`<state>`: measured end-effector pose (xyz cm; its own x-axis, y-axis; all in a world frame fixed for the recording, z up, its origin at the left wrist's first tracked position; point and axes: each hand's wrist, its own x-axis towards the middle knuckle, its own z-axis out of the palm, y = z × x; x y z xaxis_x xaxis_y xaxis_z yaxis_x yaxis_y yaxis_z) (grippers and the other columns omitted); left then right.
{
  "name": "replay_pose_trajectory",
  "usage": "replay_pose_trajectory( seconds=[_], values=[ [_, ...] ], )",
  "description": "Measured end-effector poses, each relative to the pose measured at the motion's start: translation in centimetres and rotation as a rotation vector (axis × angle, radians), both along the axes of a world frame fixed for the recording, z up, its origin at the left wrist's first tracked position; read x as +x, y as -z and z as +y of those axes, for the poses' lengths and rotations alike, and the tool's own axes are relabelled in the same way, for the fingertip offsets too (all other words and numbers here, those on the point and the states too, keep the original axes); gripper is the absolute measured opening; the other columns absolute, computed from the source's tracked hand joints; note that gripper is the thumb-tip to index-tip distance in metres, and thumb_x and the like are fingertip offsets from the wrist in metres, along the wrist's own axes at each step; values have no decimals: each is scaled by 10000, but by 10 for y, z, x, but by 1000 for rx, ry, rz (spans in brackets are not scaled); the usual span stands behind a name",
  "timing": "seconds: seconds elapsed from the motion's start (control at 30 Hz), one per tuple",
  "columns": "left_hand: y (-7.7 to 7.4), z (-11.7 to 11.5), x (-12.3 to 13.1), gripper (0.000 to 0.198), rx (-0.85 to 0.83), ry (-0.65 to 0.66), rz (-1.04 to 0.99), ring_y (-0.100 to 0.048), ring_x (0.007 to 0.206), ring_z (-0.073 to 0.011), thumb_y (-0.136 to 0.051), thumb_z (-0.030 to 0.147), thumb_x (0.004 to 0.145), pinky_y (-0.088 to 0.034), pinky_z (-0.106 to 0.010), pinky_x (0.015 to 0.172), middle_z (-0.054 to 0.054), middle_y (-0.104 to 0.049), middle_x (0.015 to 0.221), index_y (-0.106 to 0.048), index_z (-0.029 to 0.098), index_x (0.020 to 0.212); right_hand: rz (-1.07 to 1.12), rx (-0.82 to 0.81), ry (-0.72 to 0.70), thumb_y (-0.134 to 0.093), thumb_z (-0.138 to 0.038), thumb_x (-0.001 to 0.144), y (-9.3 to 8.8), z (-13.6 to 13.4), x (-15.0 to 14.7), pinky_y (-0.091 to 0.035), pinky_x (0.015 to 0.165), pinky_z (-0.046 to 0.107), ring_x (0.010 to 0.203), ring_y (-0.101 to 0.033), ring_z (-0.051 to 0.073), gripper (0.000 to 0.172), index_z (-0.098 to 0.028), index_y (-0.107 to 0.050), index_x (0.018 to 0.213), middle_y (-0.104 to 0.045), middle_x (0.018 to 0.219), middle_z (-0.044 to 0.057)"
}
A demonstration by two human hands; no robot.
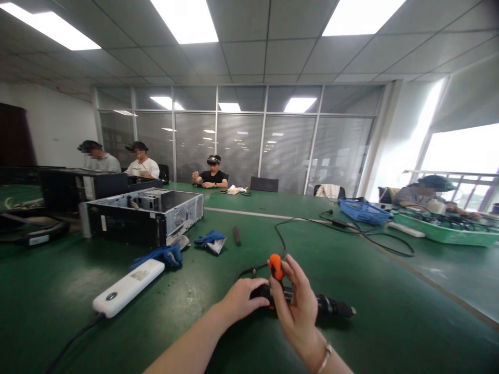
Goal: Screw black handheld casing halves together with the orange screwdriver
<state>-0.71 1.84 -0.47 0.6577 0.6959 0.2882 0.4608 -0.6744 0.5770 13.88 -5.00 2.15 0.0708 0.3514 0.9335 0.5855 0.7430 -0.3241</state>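
Note:
My left hand (244, 298) is closed around the rear end of a black electric screwdriver (327, 305), which lies on the green table with its tip pointing right. A black cord runs off from its rear end. Raised just above the tool's body, my right hand (300, 301) pinches a small orange-and-black piece (275, 266) between thumb and fingers. Its orange rounded end points up, while the fingers cover its lower part, so I cannot make out its exact kind. A bracelet circles the right wrist.
An open computer case (128, 221) stands left, near a white power strip (128, 288) and blue gloves (210, 240). A dark bar (237, 235) lies ahead. Blue (364, 212) and green (448, 231) baskets and cables are right. Several people sit around the table.

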Motion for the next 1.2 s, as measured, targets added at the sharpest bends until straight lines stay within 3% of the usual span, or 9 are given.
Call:
replay_pose_trajectory(
  seconds=[0.1,0.2,0.3,0.4,0.53,0.73,0.9,1.07,1.2],
  values=[
    [5,3,0,192,8,9,-28,-640,869,-195,-581,229,840,-467,-238,795,-21,-704,951,-671,165,998,-263,-101,-41,-529,-223,906,-10,-19,8,-509,942,357,1114,-592,223,490,-234,-398,1378,-605,1225,100],
    [10,7,-1,330,22,11,-27,-639,928,-209,-650,252,799,-463,-252,839,-30,-701,1032,-641,190,1123,-593,-196,-215,-502,-245,923,-7,-34,16,-517,902,279,1046,-623,195,389,-224,-469,1310,-640,1164,91],
    [12,8,-2,460,33,-8,-22,-628,996,-229,-697,341,781,-451,-281,885,-34,-682,1116,-595,224,1214,-838,-253,-383,-472,-345,951,13,-37,23,-534,694,199,784,-658,143,307,-215,-527,1224,-689,956,51],
    [11,6,-3,457,29,-23,-14,-624,1020,-232,-682,368,799,-441,-292,905,-37,-676,1136,-588,232,1226,-950,-217,-342,-483,-406,943,38,-31,28,-494,612,207,688,-620,131,301,-264,-538,1202,-667,868,13],
    [7,5,-2,453,23,-20,-1,-626,1016,-225,-670,365,809,-440,-284,903,-41,-671,1150,-585,221,1230,-995,-246,-283,-494,-411,935,48,-29,29,-487,658,230,737,-612,143,352,-281,-500,1262,-642,933,27],
    [6,6,-2,439,17,-25,14,-618,1023,-219,-650,380,818,-437,-285,910,-37,-670,1145,-583,234,1226,-892,-446,-318,-584,-526,845,18,-38,42,-515,833,313,907,-632,201,539,-266,-492,1308,-646,1055,69],
    [8,5,-3,464,22,-38,32,-613,1031,-228,-652,372,819,-436,-304,916,-45,-660,1164,-562,234,1253,-607,-614,-179,-562,-384,884,3,-26,80,-473,954,373,1088,-571,226,365,-270,-572,1231,-587,1195,84],
    [3,1,-3,445,25,-33,32,-615,1019,-222,-661,348,823,-437,-301,903,-42,-662,1150,-564,248,1246,-546,-691,11,-595,-443,841,13,-2,137,-433,975,463,1110,-543,280,395,-270,-613,1195,-584,1203,101],
    [-2,-2,-3,430,25,-12,18,-617,1007,-216,-677,322,819,-438,-285,881,-32,-669,1131,-573,245,1229,-573,-837,2,-592,-447,832,27,8,171,-448,948,436,1047,-581,270,421,-276,-612,1217,-632,1143,89]
  ],
)
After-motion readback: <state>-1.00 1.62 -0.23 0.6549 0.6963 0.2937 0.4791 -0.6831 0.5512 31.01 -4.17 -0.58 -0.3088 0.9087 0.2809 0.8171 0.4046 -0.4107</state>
